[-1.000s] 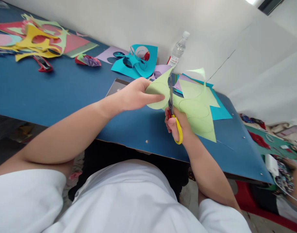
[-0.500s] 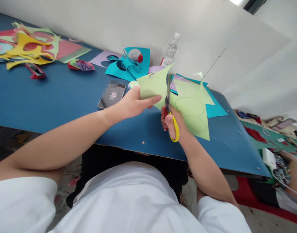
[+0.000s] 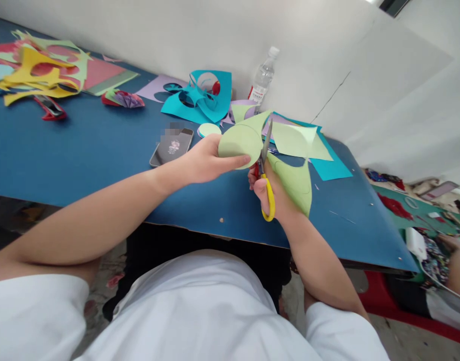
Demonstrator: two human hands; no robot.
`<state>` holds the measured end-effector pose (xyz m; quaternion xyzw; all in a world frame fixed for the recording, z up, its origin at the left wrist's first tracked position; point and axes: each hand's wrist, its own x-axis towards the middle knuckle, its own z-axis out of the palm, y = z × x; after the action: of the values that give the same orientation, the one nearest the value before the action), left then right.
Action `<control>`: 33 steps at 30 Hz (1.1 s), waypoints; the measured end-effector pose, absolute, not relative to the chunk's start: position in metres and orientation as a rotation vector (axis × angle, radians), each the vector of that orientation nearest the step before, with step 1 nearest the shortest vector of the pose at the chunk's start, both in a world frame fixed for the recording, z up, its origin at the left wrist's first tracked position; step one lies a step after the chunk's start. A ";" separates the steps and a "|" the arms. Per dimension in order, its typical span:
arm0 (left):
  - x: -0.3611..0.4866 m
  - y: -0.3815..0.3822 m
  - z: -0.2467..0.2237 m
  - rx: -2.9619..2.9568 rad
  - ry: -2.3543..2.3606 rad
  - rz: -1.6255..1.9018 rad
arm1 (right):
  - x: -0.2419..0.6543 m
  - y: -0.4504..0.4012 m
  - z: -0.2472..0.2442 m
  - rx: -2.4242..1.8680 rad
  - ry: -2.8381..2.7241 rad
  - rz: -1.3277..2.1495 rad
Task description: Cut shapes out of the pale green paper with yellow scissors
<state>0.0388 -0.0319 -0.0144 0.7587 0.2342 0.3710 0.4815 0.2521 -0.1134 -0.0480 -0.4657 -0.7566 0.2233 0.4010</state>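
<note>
Nearest me are my white shirt and my two bare forearms, reaching out over the near edge of a blue counter (image 3: pixel 83 150). My right hand (image 3: pixel 269 193) is closed through the yellow handles of a pair of scissors (image 3: pixel 265 173), blades pointing up and away from me into a sheet of light green paper (image 3: pixel 293 175). My left hand (image 3: pixel 205 160) pinches a rounded part of that same green paper (image 3: pixel 239 145) between thumb and fingers, holding it just above the counter, left of the blades. The loose rest of the sheet curls down over my right wrist and hides part of that hand.

Just beyond my left hand a dark phone (image 3: pixel 172 146) lies flat, with a small pale green paper circle (image 3: pixel 209 129) beside it. Behind the scissors lie teal and lilac sheets (image 3: pixel 331 168). Farther back, a curled teal offcut with round holes (image 3: pixel 199 98) sits near a clear plastic bottle (image 3: pixel 263 77) standing against the white wall. At the far left is a heap of yellow, pink and green paper scraps (image 3: pixel 45 67). At the far right edge, another person's arm (image 3: pixel 457 265) rests by a green surface.
</note>
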 end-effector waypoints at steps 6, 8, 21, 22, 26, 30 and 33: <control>0.037 -0.032 -0.014 1.859 0.607 0.904 | 0.252 -0.112 -0.048 -1.160 -1.917 0.626; 0.037 -0.032 -0.013 1.859 0.603 0.921 | 0.252 -0.112 -0.048 -1.150 -1.927 0.611; 0.036 -0.032 -0.011 1.929 0.599 0.892 | 0.253 -0.111 -0.052 -1.221 -1.901 0.641; 0.036 -0.032 -0.011 1.932 0.594 0.894 | 0.253 -0.111 -0.052 -1.219 -1.899 0.646; 0.036 -0.032 -0.011 1.944 0.611 0.882 | 0.254 -0.109 -0.054 -1.202 -1.891 0.648; 0.035 -0.033 -0.009 1.938 0.623 0.876 | 0.255 -0.109 -0.053 -1.197 -1.889 0.661; 0.035 -0.032 -0.009 1.934 0.614 0.877 | 0.255 -0.109 -0.054 -1.201 -1.889 0.661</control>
<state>0.0355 -0.0324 -0.0093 0.7817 0.2482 0.3547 0.4490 0.2555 -0.1093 -0.0537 -0.4734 -0.7441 0.2604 0.3929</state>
